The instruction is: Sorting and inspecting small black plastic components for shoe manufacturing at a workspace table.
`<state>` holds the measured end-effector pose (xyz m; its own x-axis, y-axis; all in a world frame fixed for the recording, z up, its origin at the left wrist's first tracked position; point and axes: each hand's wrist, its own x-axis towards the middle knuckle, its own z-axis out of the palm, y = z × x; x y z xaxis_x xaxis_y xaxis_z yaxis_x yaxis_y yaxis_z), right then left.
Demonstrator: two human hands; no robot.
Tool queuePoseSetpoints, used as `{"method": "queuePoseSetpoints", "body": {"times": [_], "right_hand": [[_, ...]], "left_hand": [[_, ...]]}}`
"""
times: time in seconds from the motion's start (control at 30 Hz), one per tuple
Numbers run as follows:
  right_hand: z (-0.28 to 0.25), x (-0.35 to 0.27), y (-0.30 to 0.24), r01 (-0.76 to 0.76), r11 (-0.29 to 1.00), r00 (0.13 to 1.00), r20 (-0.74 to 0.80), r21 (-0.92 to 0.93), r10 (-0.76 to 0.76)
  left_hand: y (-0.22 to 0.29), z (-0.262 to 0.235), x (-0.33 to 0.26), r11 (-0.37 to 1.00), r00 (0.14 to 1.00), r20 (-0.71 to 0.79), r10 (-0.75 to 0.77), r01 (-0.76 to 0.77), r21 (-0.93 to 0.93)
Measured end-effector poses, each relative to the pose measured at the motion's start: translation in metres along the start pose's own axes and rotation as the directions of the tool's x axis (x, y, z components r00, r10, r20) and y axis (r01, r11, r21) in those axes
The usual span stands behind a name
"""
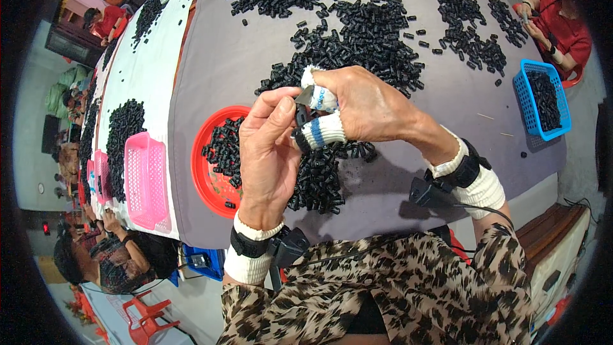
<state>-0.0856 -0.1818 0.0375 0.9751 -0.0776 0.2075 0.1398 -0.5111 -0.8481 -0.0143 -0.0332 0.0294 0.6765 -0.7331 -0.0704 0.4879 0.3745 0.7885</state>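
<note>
My left hand point(263, 153) pinches a small black plastic part point(301, 115) between thumb and fingers, above the near side of the table. My right hand point(373, 105) meets it from the right, wearing white knitted finger covers point(324, 130) with blue marks. Its curled fingers hold a small grey blade-like piece point(306, 95) against the top of the part; its exact kind is hard to make out. Below and beyond both hands lie heaps of similar black parts point(357, 38). Just left of my left hand, a round red tray point(199, 153) holds more of them.
A blue basket point(521, 99) of black parts stands at the right edge. Pink baskets point(147, 182) line the white-covered table on the left. People point(565, 29) sit at the right, the far left and the near left. A red stool point(148, 319) stands at lower left.
</note>
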Motion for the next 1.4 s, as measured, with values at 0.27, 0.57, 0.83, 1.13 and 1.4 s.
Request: {"method": "queuePoseSetpoints", "body": {"times": [0.27, 0.57, 0.83, 1.13, 1.4], "right_hand": [[0.0, 0.001, -0.001, 0.01, 1.0, 1.0, 0.028, 0.009, -0.01], [0.005, 0.0, -0.002, 0.062, 0.998, 0.998, -0.006, 0.015, -0.062], [0.002, 0.0, -0.004, 0.026, 0.997, 0.998, -0.063, 0.077, -0.021], [0.002, 0.0, 0.0, 0.002, 1.0, 1.0, -0.016, 0.029, -0.002], [0.001, -0.001, 0.0, 0.033, 0.998, 0.999, 0.0, -0.057, -0.033]], "left_hand": [[0.0, 0.0, 0.0, 0.999, 1.0, 0.012, 0.026, -0.026, 0.039], [-0.001, -0.003, 0.0, 0.993, 0.997, 0.033, 0.064, -0.067, 0.102], [-0.004, -0.005, 0.002, 0.986, 0.997, 0.077, -0.024, 0.037, -0.162], [-0.005, -0.008, 0.003, 0.98, 0.99, 0.139, -0.022, 0.05, -0.194], [-0.008, -0.017, 0.006, 0.964, 0.972, 0.232, -0.05, 0.107, -0.243]]}}
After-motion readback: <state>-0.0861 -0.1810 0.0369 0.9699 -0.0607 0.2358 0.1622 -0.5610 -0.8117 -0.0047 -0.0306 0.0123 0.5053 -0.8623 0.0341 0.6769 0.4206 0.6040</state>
